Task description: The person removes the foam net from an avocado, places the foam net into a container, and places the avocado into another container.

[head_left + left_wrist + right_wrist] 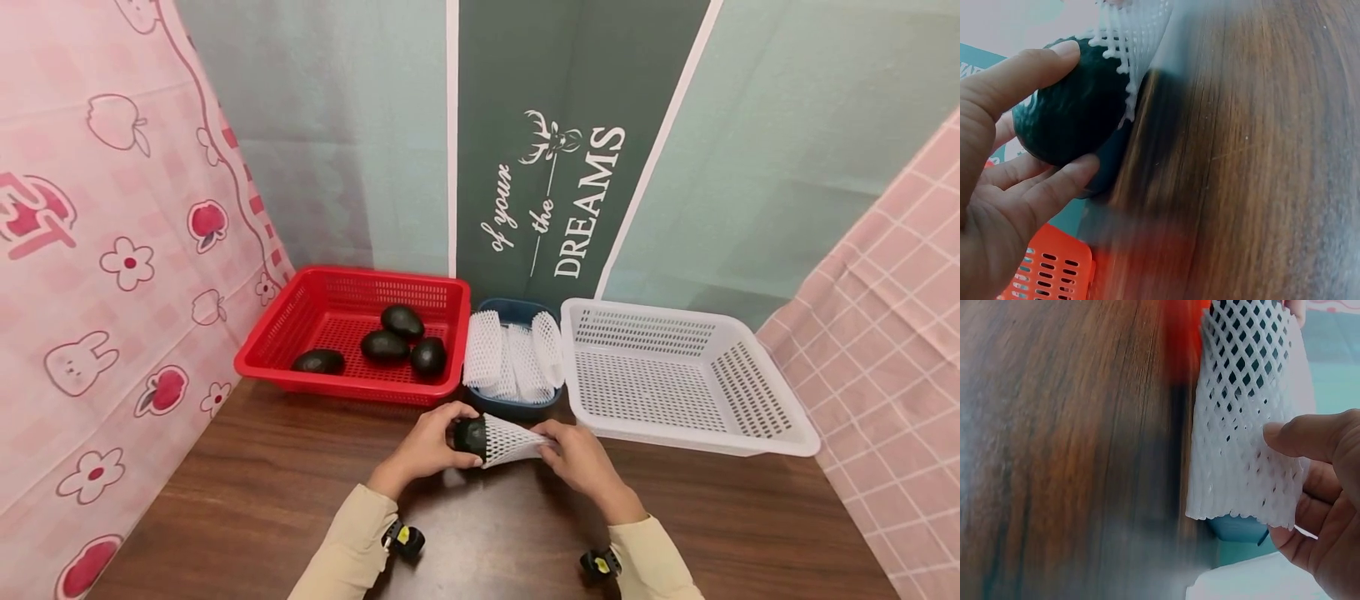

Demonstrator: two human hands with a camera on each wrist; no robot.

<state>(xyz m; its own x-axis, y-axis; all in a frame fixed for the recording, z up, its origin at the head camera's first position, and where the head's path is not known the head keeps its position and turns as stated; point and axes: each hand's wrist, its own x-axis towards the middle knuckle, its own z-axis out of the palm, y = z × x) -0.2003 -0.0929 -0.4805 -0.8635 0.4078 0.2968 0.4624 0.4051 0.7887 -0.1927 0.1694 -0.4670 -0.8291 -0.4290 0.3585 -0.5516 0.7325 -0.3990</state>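
My left hand (432,447) grips a dark avocado (1072,106) between thumb and fingers, just above the table's front area. A white foam net sleeve (510,440) covers the avocado's right part, its mesh stretched open there. At the sleeve's flat, narrow end, my right hand (581,457) pinches the foam between thumb and fingers. Seen from the right wrist, the thumb presses on the foam net sleeve (1241,425) near its loose end, and dark avocado skin shows through the far mesh.
A red basket (352,387) at the left holds several avocados (386,346). Behind the hands, a blue container (517,410) is filled with white foam net sleeves (528,358). A white basket (675,433) stands at the right. Printed cloths hang behind and beside the wooden table (247,500).
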